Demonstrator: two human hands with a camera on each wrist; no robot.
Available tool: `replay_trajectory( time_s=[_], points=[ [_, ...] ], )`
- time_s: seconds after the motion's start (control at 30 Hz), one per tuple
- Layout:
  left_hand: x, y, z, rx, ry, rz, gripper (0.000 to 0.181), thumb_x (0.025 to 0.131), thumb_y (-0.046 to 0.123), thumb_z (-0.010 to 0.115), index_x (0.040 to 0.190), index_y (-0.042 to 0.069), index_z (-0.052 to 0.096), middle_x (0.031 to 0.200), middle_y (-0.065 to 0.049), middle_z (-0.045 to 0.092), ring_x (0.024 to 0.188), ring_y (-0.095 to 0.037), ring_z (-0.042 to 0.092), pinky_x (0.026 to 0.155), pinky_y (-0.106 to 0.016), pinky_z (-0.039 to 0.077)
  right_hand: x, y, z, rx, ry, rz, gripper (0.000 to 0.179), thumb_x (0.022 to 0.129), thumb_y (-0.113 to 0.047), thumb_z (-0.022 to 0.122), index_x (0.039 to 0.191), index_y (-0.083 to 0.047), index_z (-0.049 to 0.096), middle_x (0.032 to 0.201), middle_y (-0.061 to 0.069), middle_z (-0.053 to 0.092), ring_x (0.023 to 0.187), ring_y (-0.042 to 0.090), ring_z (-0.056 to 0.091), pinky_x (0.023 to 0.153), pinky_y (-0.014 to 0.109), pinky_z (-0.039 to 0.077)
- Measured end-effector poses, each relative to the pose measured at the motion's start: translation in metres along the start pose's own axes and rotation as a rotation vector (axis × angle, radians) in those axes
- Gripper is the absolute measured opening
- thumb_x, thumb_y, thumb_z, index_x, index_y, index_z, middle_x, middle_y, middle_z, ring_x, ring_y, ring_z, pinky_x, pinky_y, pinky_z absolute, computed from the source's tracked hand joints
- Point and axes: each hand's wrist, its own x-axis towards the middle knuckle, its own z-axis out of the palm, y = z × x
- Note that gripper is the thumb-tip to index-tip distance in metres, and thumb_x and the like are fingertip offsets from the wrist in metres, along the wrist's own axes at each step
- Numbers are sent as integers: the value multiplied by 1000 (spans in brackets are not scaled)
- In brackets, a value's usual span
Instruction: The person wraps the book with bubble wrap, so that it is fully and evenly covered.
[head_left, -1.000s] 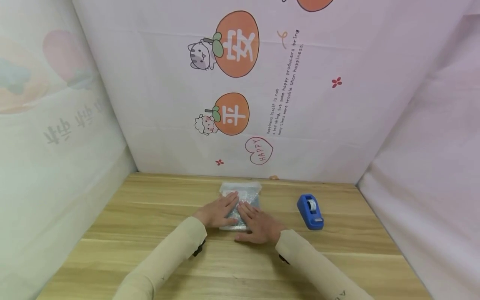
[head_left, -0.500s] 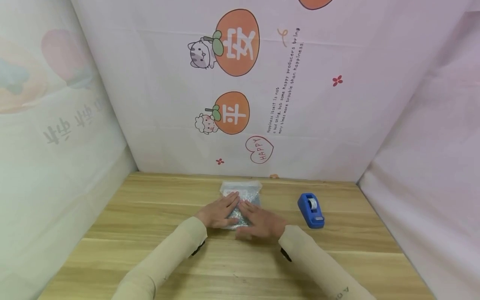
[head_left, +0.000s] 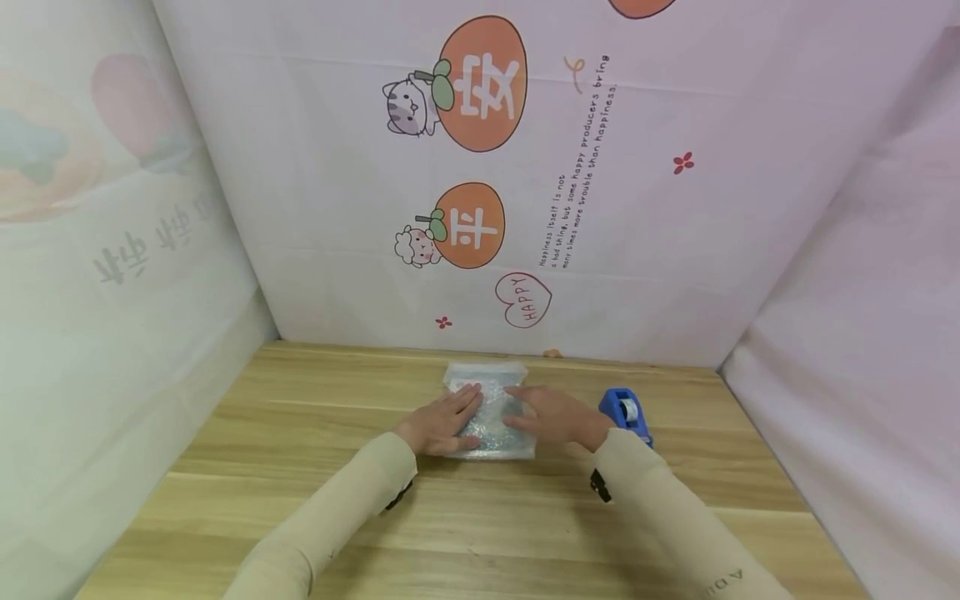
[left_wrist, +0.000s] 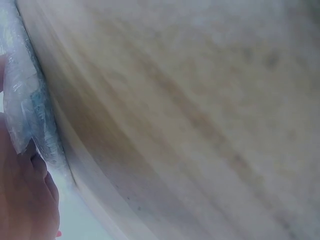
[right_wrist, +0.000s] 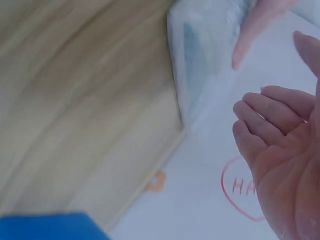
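A flat packet in clear bubble wrap (head_left: 497, 443) lies on the wooden table, with something bluish-grey showing through. My left hand (head_left: 441, 423) rests on its left half, fingers stretched out across the wrap. Above the packet's right side is my right hand (head_left: 558, 414), holding nothing. In the right wrist view, that right hand (right_wrist: 282, 145) has loosely bent fingers and its palm shows, apart from the packet (right_wrist: 202, 65). A blue tape dispenser (head_left: 617, 406) with a white roll stands just beyond the right wrist, partly hidden by the sleeve. The left wrist view catches the packet's edge (left_wrist: 32, 100).
The wooden table (head_left: 300, 400) ends at a white printed cloth (head_left: 337, 283) hanging upright behind it. Similar cloth walls stand at the left (head_left: 112, 350) and right (head_left: 855, 350). In the right wrist view, a blue corner of the dispenser (right_wrist: 50, 227) shows low down.
My right hand has lifted off the packet and moved right, toward the tape dispenser's side, uncovering the packet's lower right. My left hand stays in place on the wrap.
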Motion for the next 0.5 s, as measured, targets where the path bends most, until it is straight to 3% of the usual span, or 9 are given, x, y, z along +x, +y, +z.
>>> replay_trajectory(
  time_s=[0.33,0.5],
  points=[
    [-2,1,-3,4,-10,13,82,111,49,44,167,-4,16,177,-22,11,166,-39,13,135,-52,21,-56,16,-40,-55,145,31,57,104,-33,69,144,6,59,148,24,62,138,41,60,114,56,51],
    [-2,1,-4,-13,-11,8,82,111,50,44,167,-4,16,178,-22,10,166,-38,13,135,-52,20,-81,28,-56,-82,170,74,54,102,-31,71,140,6,63,140,26,68,127,41,68,106,56,57]
  ],
)
